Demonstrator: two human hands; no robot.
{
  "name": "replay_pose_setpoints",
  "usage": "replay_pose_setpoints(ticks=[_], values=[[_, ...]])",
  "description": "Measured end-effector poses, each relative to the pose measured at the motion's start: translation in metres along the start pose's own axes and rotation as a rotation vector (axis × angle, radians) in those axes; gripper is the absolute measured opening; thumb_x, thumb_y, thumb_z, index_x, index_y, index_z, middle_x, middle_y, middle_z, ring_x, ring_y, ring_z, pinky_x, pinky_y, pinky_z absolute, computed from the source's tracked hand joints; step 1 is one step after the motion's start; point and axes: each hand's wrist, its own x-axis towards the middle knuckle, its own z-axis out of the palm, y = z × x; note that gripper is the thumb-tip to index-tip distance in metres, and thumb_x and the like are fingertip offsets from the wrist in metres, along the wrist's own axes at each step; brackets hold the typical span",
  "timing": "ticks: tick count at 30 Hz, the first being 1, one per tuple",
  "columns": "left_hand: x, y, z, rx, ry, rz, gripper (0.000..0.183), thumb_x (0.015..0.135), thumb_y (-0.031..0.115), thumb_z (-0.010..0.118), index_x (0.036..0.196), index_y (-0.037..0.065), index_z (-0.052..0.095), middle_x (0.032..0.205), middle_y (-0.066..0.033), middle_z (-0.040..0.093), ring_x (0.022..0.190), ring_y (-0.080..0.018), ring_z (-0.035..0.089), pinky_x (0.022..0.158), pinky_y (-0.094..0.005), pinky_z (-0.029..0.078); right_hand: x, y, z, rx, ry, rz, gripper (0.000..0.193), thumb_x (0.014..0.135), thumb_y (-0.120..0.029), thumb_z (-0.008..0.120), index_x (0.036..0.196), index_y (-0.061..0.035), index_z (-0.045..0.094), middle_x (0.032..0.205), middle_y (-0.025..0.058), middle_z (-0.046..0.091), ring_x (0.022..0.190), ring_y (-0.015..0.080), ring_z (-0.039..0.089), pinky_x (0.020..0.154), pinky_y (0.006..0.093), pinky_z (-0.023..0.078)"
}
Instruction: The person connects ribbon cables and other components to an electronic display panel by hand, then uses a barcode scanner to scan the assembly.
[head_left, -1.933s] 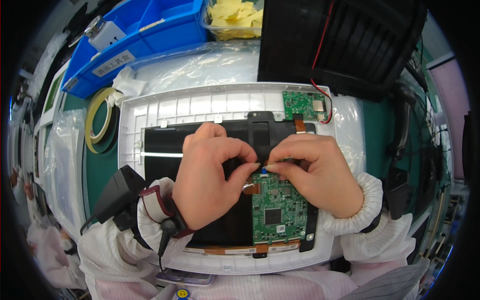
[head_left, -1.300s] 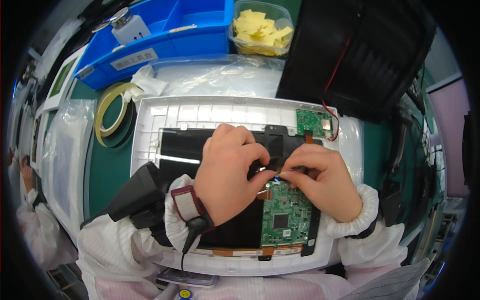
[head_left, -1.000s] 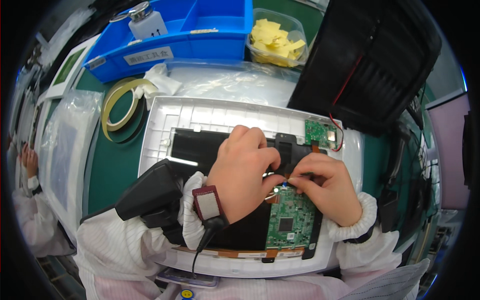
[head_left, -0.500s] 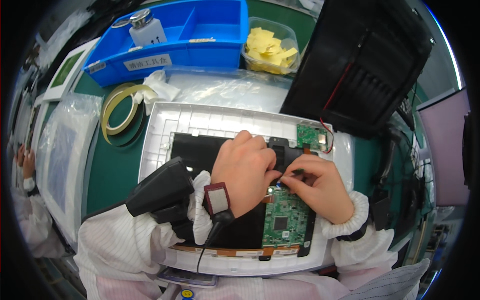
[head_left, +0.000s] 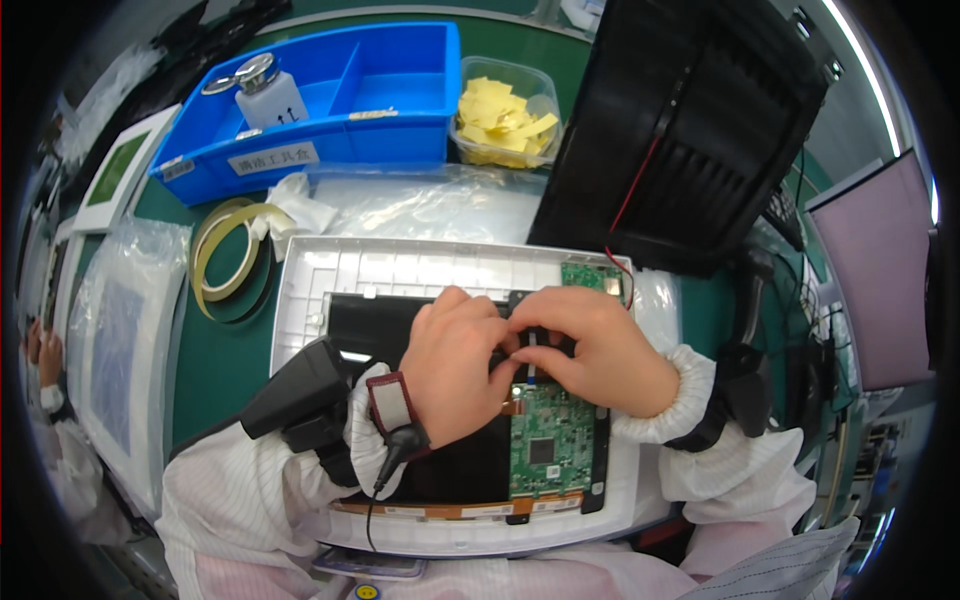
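A green circuit board (head_left: 552, 440) lies on the dark back of a panel (head_left: 460, 470), which rests inside a white plastic housing (head_left: 310, 262). From the board's top edge a narrow white flat ribbon cable (head_left: 532, 372) with a blue end runs upward, partly behind my right thumb. My left hand (head_left: 450, 365) is closed left of the cable, its fingers curled. My right hand (head_left: 605, 355) comes over from the right, thumb and forefinger closed toward the left fingertips. What either pinch holds is hidden. A second small green board (head_left: 590, 275) sits near the housing's top edge.
Behind the housing stand a blue divided bin (head_left: 400, 140) with a white pump bottle (head_left: 272, 100) and a tub of yellow paper pieces (head_left: 505, 125). Tape rolls (head_left: 225, 260) lie left. A large black casing (head_left: 670, 150) leans at the right, joined by a red wire (head_left: 632, 195).
My right hand has moved left and up, over the ribbon cable, and now meets the left fingertips. The left hand stays close by. The whole view has shifted slightly.
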Motion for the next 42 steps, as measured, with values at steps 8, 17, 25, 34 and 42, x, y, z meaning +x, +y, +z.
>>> replay_pose_setpoints(ticks=[8,17,25,34,42], values=[[0.0,-0.003,-0.003,-0.06,-0.052,-0.046,0.007,0.064,0.006,0.065,0.07,0.008,0.063,0.075,-0.0045,0.057,0.081,-0.0264,0.05,0.07,-0.0365,0.04,0.002,0.011,0.0,-0.144,-0.098,-0.079,0.013,0.067,-0.005,0.067,0.078,-0.0044,0.06,0.074,0.0085,0.059,0.074,0.0281,0.056,0.067,0.0362,0.044],[0.003,-0.002,-0.005,-0.043,-0.055,-0.028,0.003,0.064,0.006,0.064,0.067,0.007,0.063,0.072,-0.0052,0.057,0.077,-0.0271,0.051,0.067,-0.0367,0.041,0.005,0.005,-0.002,-0.402,-0.129,-0.181,0.006,0.065,-0.005,0.065,0.07,-0.0042,0.062,0.072,0.0091,0.058,0.071,0.0279,0.056,0.061,0.0363,0.045],[0.003,-0.004,-0.004,-0.051,-0.055,-0.026,0.003,0.064,0.006,0.064,0.066,0.007,0.062,0.071,-0.0049,0.057,0.076,-0.0265,0.051,0.067,-0.0366,0.041,0.006,0.009,-0.003,-0.463,-0.147,-0.282,0.008,0.065,-0.003,0.062,0.072,-0.0055,0.064,0.072,0.0067,0.057,0.077,0.0242,0.058,0.063,0.0345,0.049],[0.005,-0.007,-0.003,-0.079,-0.053,-0.033,0.004,0.063,0.006,0.064,0.063,0.007,0.061,0.067,-0.0038,0.057,0.073,-0.026,0.051,0.064,-0.036,0.042,-0.002,0.021,0.002,-0.375,-0.131,-0.341,0.009,0.063,-0.001,0.062,0.071,-0.0048,0.06,0.073,0.0037,0.055,0.076,0.0218,0.055,0.063,0.0316,0.048],[0.005,-0.006,-0.004,-0.09,-0.055,-0.055,0.004,0.062,0.005,0.064,0.063,0.007,0.061,0.068,-0.0041,0.058,0.073,-0.026,0.052,0.065,-0.0358,0.043,-0.01,0.035,0.008,-0.226,-0.013,-0.425,0.019,0.055,0.004,0.062,0.074,0.0,0.06,0.077,0.0077,0.058,0.072,0.0255,0.057,0.063,0.0341,0.048]])
